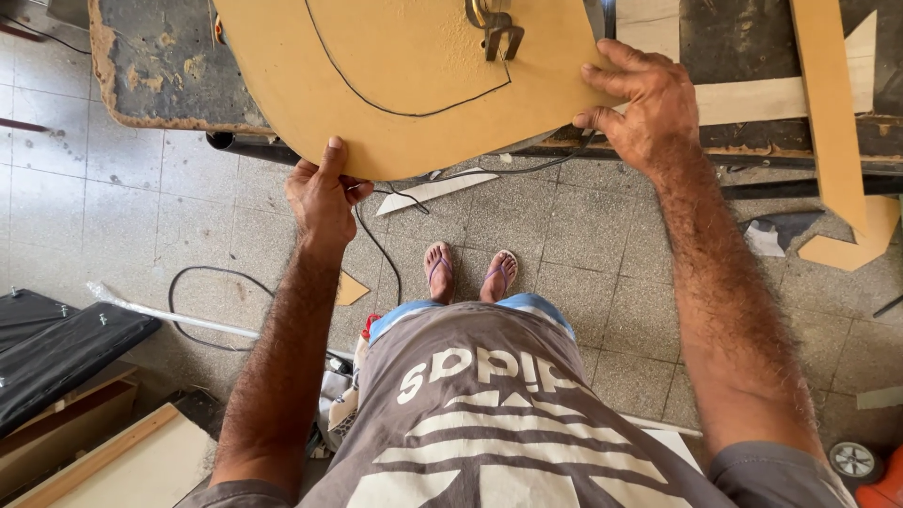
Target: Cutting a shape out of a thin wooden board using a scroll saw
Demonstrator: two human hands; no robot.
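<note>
Head view: I see my left hand [322, 193] pinching the near curved edge of the tan fibreboard panel [395, 85] on the worn workbench [160, 66]; my right hand [644, 103] presses flat on its right edge, both equally close, board lying ahead under the saw guide [496, 28].

A tan fibreboard panel [404, 75], marked with a curved black line, lies flat overhanging the workbench.

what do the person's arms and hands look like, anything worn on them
Both arms are bare and hairy from the grey short sleeves down. The left hand and right hand are bare too: no gloves, rings, watch or wristband visible.
</note>
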